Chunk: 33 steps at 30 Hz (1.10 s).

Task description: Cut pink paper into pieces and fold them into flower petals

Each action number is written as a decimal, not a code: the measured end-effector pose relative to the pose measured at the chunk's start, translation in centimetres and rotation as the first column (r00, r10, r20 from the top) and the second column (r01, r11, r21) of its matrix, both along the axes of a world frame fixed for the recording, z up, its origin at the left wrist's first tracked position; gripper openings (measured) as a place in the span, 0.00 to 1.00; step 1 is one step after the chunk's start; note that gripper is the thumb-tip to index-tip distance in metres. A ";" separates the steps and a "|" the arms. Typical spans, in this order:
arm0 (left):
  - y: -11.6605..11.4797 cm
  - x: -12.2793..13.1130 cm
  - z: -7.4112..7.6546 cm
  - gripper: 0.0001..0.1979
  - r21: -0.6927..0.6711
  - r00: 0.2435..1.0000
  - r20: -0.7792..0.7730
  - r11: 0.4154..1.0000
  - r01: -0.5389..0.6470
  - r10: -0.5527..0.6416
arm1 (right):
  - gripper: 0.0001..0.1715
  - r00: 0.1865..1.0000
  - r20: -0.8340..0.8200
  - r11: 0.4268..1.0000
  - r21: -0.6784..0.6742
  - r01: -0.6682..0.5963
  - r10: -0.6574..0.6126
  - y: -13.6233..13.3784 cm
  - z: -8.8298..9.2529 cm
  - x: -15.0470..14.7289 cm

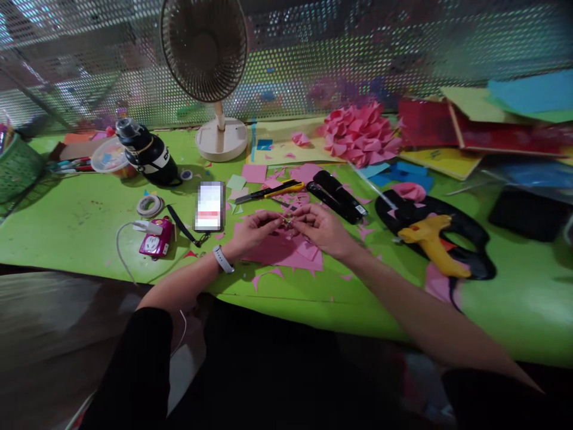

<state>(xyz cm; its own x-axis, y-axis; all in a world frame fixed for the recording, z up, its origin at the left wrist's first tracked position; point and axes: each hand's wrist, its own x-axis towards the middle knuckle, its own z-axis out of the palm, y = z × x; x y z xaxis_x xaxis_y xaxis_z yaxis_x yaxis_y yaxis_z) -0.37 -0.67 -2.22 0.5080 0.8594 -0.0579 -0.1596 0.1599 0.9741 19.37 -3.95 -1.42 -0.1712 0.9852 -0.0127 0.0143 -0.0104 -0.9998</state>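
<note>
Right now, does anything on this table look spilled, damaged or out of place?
Nothing looks clearly spilled or damaged, but pink scraps lie strewn on the green table around the left hand and right hand, which looks untidy. The yellow glue gun looks odd, lying on its side on a black object.

The one view looks out from the person's head, facing forward and down across the table [80,239] — the lap [259,370] lies below at six o'clock, and the mesh [304,71] beyond spans ten to two. It sits near and above the work, between the two forearms [183,280], which run in from eight and four, with the left hand [257,230] and right hand [321,230] close to the dial's centre. The lens takes in a wide sweep — basket [20,164] near nine, fan [203,54] at eleven, glue gun [436,248] near three.
</note>
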 end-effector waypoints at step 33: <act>-0.5 -0.1 0.0 0.12 -0.008 0.997 0.070 1.000 0.008 -0.008 | 0.24 0.976 -0.150 0.962 -0.197 -0.187 0.158 -0.4 0.6 0.5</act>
